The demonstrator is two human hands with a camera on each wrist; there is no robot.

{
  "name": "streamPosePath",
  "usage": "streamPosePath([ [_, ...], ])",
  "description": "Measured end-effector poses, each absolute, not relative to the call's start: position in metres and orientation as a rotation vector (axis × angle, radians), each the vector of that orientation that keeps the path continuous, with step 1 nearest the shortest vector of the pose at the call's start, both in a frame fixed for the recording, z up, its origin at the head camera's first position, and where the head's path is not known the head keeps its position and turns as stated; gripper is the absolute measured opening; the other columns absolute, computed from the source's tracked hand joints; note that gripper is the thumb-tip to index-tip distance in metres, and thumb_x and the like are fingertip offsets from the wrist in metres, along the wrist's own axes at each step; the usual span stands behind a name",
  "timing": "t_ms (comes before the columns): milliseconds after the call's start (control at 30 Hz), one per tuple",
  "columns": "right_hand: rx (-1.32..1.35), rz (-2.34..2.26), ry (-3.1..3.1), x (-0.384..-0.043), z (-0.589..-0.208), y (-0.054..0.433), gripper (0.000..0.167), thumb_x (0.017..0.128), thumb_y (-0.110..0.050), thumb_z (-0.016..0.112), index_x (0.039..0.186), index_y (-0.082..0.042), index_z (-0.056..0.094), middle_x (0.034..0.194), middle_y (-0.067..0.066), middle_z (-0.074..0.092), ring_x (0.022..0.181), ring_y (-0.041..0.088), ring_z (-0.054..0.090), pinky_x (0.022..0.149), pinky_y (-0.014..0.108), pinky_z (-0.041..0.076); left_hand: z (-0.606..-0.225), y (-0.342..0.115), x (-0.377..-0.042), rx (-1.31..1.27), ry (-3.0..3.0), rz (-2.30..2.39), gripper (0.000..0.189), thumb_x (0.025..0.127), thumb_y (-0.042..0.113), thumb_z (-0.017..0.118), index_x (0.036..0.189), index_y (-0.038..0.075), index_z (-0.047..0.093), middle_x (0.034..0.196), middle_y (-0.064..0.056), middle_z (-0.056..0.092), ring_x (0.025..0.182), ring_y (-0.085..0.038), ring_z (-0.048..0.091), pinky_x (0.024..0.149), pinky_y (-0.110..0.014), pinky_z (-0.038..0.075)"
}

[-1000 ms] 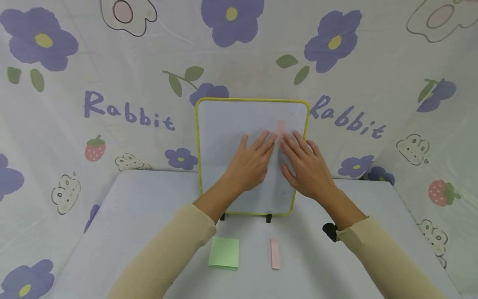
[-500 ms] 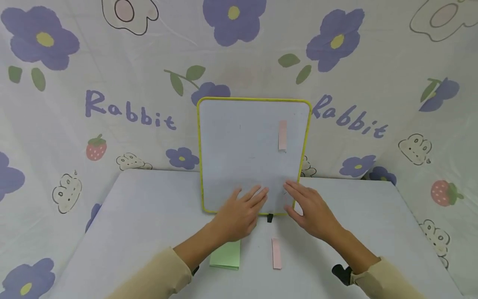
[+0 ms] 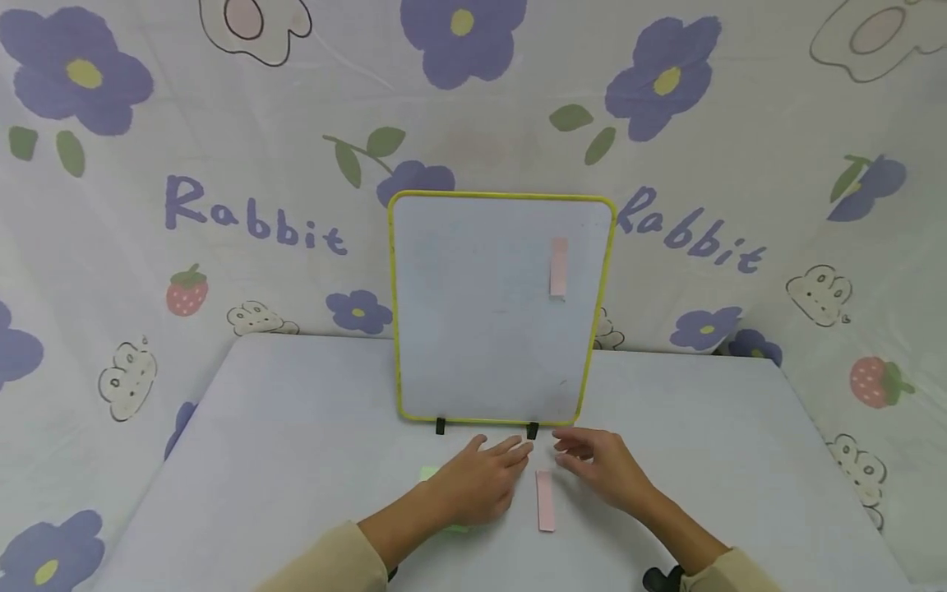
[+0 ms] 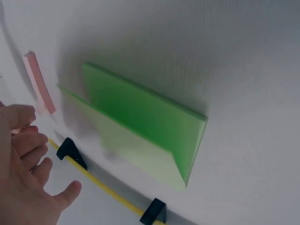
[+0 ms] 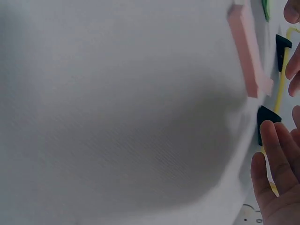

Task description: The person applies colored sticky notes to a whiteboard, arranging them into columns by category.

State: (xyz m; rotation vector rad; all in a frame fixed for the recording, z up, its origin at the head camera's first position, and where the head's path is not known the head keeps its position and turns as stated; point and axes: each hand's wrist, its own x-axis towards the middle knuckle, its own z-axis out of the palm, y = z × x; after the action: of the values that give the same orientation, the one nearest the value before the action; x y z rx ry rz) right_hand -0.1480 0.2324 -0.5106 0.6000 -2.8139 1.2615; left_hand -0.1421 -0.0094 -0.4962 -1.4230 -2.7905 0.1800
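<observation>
My left hand (image 3: 477, 483) hovers over the green sticky-note pad (image 4: 145, 112), hiding most of it in the head view; its fingers are spread and hold nothing. In the left wrist view the pad's top sheet lifts away from the rest. A narrow pad of pink sticky notes (image 3: 545, 501) lies on the table between the hands. My right hand (image 3: 602, 464) is beyond and right of that pad, fingers slightly bent, with nothing in them. One pink sticky note (image 3: 558, 267) is stuck upright on the upper right of the whiteboard (image 3: 481, 353).
The yellow-framed whiteboard stands on two black feet (image 3: 533, 431) toward the back of the white table (image 3: 296, 427). Behind it hangs a cloth (image 3: 481, 131) printed with flowers and rabbits. Dark straps (image 3: 662, 578) show at the wrists.
Both hands have come away from the pink note on the whiteboard and moved down toward the table. The note stays on the board. My left hand now covers much of the green pad.
</observation>
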Motion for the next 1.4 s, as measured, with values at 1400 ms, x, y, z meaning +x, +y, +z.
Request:
streamPosePath([
  [1400, 0.447, 1.371, -2.922, -0.137, -0.528, 0.22, 0.017, 0.085, 0.002, 0.074, 0.102, -0.002, 0.073, 0.09, 0.001, 0.072, 0.081, 0.013, 0.067, 0.074, 0.025, 0.055, -0.517, 0.001, -0.133, -1.541, -2.923, 0.023, 0.057, 0.099, 0.034, 0.056, 0.152, 0.015, 0.043, 0.159, 0.002, 0.036, 0.145, -0.015, 0.033, 0.106, -0.047, 0.041],
])
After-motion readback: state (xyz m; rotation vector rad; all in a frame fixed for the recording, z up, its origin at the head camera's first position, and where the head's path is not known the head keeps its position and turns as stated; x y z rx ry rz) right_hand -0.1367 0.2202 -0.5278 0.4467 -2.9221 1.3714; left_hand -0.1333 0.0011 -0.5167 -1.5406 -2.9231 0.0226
